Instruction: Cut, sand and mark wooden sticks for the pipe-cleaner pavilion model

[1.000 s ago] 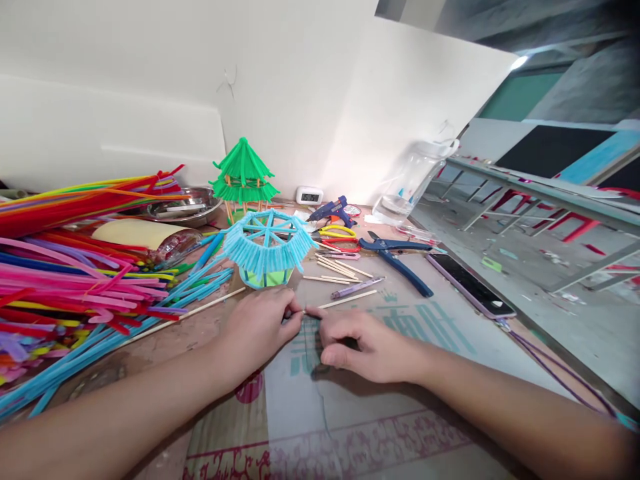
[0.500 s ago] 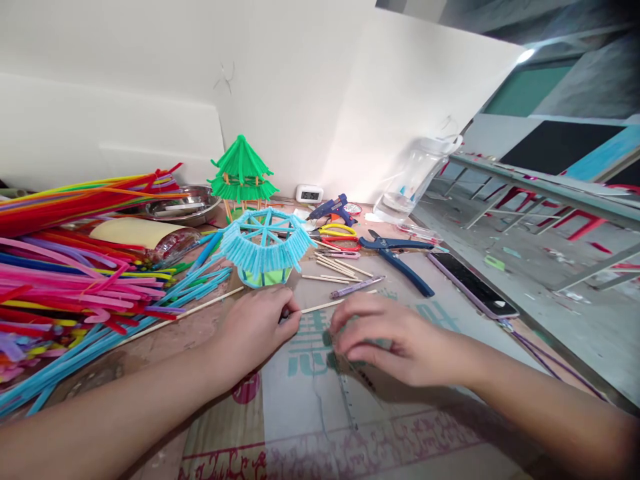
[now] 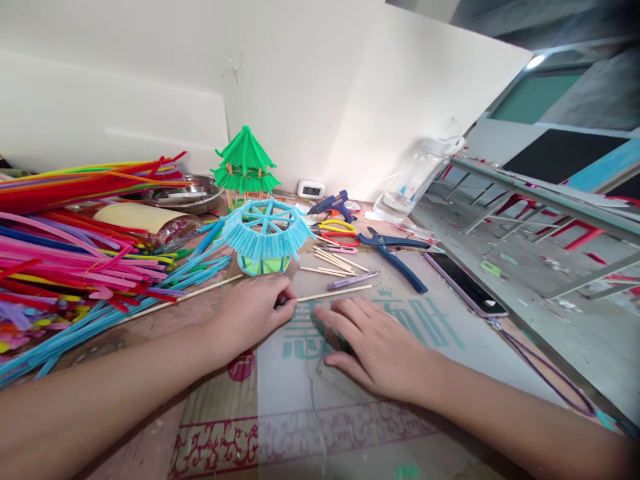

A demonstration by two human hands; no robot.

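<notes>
Just above centre frame, the light-blue pavilion model point(image 3: 267, 245) is fringed but open at its spoked top, seemingly unfinished. The left hand point(image 3: 253, 307) curls beside a wooden stick point(image 3: 335, 293), grip unclear; the right hand's point(image 3: 375, 343) fingers spread loosely.

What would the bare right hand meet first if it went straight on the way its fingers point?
Probably the bare left hand, beside the end of a thin pale wooden stick, though depth is unclear.

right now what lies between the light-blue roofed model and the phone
In the head view, short wooden sticks, a purple pen and blue-handled cutters lie between the light-blue roofed model and the phone.
</notes>
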